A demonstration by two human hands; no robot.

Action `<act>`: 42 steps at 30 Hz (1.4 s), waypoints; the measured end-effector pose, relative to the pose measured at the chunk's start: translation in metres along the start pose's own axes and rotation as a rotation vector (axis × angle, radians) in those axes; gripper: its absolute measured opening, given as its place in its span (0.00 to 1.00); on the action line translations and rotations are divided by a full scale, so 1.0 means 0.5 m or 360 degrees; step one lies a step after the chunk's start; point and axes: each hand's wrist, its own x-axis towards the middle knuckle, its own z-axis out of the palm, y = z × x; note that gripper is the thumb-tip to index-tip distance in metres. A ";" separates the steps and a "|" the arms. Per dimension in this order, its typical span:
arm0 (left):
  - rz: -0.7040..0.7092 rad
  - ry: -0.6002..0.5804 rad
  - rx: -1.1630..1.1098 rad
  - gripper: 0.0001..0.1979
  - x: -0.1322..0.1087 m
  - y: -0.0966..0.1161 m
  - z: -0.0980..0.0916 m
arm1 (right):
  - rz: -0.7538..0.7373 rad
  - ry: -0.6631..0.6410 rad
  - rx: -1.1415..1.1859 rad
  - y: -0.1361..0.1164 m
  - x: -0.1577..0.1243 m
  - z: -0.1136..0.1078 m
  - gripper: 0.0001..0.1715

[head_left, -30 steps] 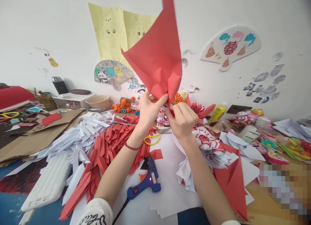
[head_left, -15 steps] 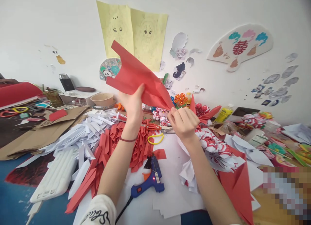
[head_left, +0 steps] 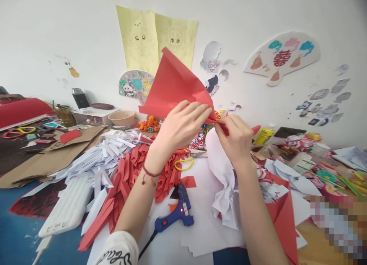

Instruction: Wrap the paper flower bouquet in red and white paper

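A large sheet of red paper (head_left: 176,81) is held up in front of the wall, gathered to a narrow end at its lower right. My left hand (head_left: 183,125) is wrapped over the lower part of the sheet, fingers together, its thumb hidden. At the gathered end, my right hand (head_left: 236,137) pinches the paper between thumb and fingers. A crumpled white paper piece (head_left: 225,181) stands just below my right hand. On the white sheets (head_left: 206,207) under my arms lies a blue glue gun (head_left: 176,211) with a small red light on.
Folded red strips (head_left: 126,185) and folded white strips (head_left: 97,158) are piled at left, beside a white power strip (head_left: 67,207). Yellow-handled scissors (head_left: 183,164) lie behind the glue gun. Red-and-white paper flowers (head_left: 271,185) and a yellow bottle (head_left: 265,133) are at right.
My left hand has moved right and turned over the sheet, closer to my right hand. The paper has swung right, and my right hand has shifted slightly right.
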 end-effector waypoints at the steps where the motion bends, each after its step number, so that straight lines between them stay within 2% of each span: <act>1: 0.0055 -0.0031 0.0041 0.19 0.003 0.008 0.014 | 0.0005 0.0011 0.0070 -0.001 0.001 -0.004 0.06; 5: 0.0153 0.0157 0.0229 0.16 -0.007 0.009 0.056 | -0.0035 0.0063 0.0168 0.004 0.004 -0.018 0.05; 8: 0.0099 0.0194 0.0331 0.12 -0.020 -0.009 0.061 | -0.0090 0.0158 0.0088 0.014 0.004 -0.028 0.06; 11: 0.0044 0.0181 0.0315 0.13 -0.035 -0.036 0.056 | -0.0108 0.0236 -0.0009 0.031 0.002 -0.038 0.06; 15: -0.0165 0.0157 0.0215 0.16 -0.065 -0.086 0.039 | -0.0064 0.0338 -0.0109 0.071 -0.006 -0.050 0.06; 19: -0.0430 0.0046 0.0361 0.20 -0.085 -0.117 -0.020 | -0.0022 0.0358 -0.0230 0.104 -0.014 -0.054 0.05; 21: -0.0610 0.0041 0.0450 0.25 -0.079 -0.107 -0.058 | -0.0071 0.0336 -0.0280 0.106 -0.014 -0.051 0.05; 23: -0.0625 0.0168 0.0420 0.26 -0.059 -0.077 -0.082 | -0.0173 0.0288 -0.0304 0.095 -0.012 -0.044 0.07; 25: -0.0537 0.0242 0.0311 0.23 -0.031 -0.037 -0.085 | -0.0285 0.0202 -0.0302 0.075 -0.007 -0.037 0.10; 29: -0.0318 -0.0026 0.0053 0.15 0.009 0.027 -0.036 | -0.0465 0.0135 -0.0201 0.026 0.002 -0.025 0.12; 31: -0.0258 -0.0191 -0.0012 0.09 0.011 0.035 -0.005 | -0.0558 0.0170 -0.0122 0.009 0.006 -0.022 0.11; 32: -0.0264 -0.0261 -0.0021 0.10 0.009 0.033 0.007 | -0.0598 0.0191 -0.0096 0.005 0.007 -0.022 0.11; 34: -0.0317 -0.0355 0.0012 0.12 -0.002 0.019 0.020 | -0.0636 0.0246 -0.0088 0.007 0.007 -0.024 0.13; 37: -0.0447 -0.0357 0.0146 0.13 -0.026 -0.024 0.017 | -0.0573 0.0333 -0.0160 0.033 0.002 -0.035 0.16; 42: -0.0664 -0.0082 0.0273 0.16 -0.072 -0.094 -0.021 | -0.0293 0.0362 -0.0276 0.089 -0.011 -0.055 0.18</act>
